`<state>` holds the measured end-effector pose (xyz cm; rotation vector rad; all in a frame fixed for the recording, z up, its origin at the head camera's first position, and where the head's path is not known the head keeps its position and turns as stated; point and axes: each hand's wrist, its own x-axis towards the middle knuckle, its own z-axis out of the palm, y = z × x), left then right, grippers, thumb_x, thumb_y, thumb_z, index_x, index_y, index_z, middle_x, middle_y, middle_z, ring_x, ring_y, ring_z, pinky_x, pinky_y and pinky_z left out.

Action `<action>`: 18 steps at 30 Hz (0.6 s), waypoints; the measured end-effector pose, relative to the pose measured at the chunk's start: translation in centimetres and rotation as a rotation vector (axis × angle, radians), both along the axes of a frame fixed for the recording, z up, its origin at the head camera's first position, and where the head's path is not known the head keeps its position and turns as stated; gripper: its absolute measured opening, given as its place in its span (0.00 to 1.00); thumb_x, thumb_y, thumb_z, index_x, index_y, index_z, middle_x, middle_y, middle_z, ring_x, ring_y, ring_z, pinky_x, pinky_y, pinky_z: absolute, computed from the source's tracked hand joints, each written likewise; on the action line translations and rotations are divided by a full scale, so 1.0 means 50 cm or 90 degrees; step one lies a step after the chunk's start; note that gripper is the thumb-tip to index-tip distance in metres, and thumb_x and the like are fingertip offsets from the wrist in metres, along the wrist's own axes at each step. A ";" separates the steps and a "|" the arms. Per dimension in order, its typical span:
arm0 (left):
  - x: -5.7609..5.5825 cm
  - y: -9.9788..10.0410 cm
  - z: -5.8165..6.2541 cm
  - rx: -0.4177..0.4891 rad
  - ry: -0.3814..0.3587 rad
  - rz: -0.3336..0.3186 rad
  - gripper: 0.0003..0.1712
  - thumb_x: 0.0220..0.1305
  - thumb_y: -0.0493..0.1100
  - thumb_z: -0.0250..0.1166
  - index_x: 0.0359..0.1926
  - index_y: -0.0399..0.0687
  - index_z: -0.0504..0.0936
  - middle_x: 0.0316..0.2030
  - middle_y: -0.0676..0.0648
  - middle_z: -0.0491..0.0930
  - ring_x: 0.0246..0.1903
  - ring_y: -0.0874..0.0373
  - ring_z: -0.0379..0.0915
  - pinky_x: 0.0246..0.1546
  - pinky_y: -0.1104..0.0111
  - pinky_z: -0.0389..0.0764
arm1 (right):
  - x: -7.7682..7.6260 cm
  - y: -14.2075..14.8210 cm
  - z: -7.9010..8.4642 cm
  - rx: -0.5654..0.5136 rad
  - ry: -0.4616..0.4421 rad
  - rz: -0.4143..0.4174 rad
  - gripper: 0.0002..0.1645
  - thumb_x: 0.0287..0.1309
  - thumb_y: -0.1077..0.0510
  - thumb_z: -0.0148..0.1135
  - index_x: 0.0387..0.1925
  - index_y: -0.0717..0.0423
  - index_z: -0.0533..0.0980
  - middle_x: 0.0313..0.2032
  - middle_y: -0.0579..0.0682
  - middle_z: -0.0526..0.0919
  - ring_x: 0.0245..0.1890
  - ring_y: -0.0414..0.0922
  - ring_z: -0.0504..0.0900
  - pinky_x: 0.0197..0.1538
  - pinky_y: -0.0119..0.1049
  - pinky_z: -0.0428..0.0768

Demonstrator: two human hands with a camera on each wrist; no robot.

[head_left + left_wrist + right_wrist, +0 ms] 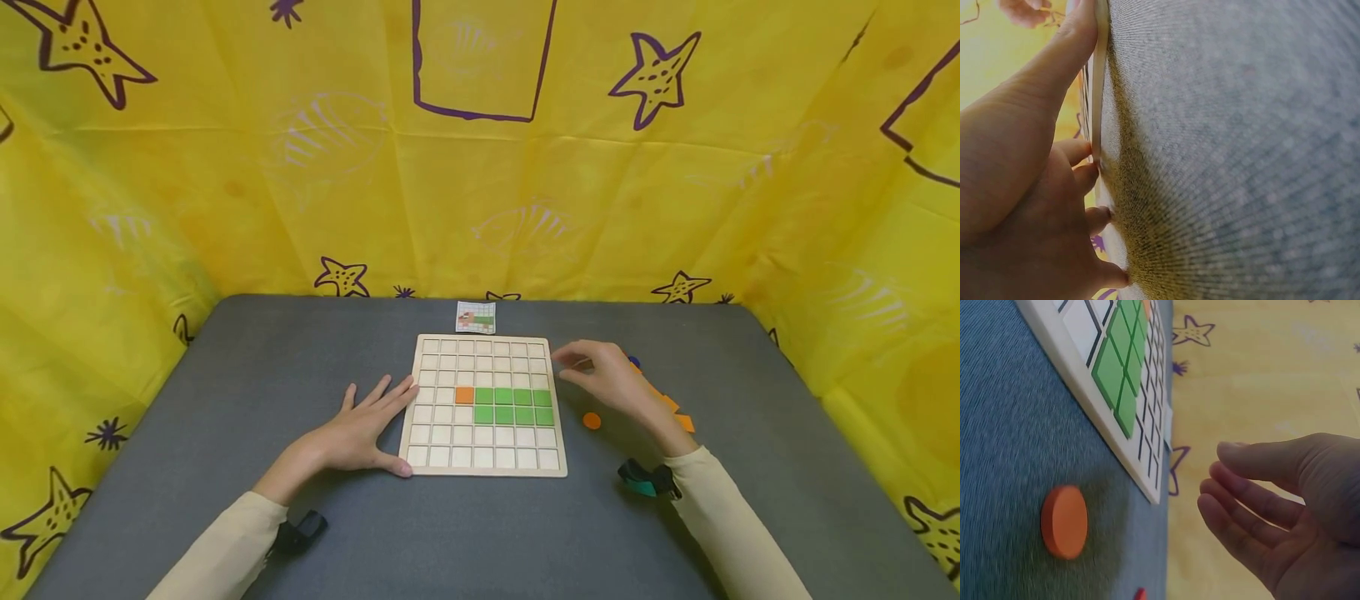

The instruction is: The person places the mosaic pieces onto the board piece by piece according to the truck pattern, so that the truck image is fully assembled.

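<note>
A pale wooden grid board [442, 454] lies flat on the table, holding two rows of green square tiles [504, 406] and one orange square tile [465, 395]. My left hand [360, 433] rests along the board's left edge with fingers spread; in the left wrist view its thumb [1075, 31] touches the board's rim. Beyond the right edge hovers my right hand [603, 375], fingers loosely bent with nothing between them. An orange disc [1065, 522] lies on the table below that hand, next to the board.
A small picture card [476, 317] lies behind the board. Several orange pieces [684, 422] and a blue piece [634, 362] lie partly behind the right hand. The grey table [480, 533] ends at a yellow patterned cloth [480, 167] at the back and sides.
</note>
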<state>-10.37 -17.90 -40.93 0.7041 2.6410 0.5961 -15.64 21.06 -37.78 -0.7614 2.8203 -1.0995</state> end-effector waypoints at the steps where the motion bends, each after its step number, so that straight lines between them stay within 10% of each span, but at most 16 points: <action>1: 0.000 0.000 0.000 0.001 0.000 0.000 0.68 0.45 0.70 0.72 0.77 0.46 0.49 0.77 0.45 0.42 0.75 0.36 0.32 0.62 0.30 0.30 | 0.002 0.005 0.002 0.002 0.000 0.002 0.16 0.58 0.67 0.66 0.49 0.64 0.81 0.45 0.59 0.85 0.44 0.51 0.83 0.50 0.47 0.80; 18: -0.002 -0.001 -0.006 -0.002 0.000 0.003 0.69 0.44 0.72 0.71 0.78 0.48 0.48 0.78 0.46 0.42 0.75 0.36 0.31 0.62 0.31 0.28 | 0.022 0.100 0.015 0.048 -0.004 -0.003 0.18 0.56 0.69 0.67 0.50 0.66 0.80 0.45 0.60 0.85 0.44 0.54 0.83 0.49 0.50 0.80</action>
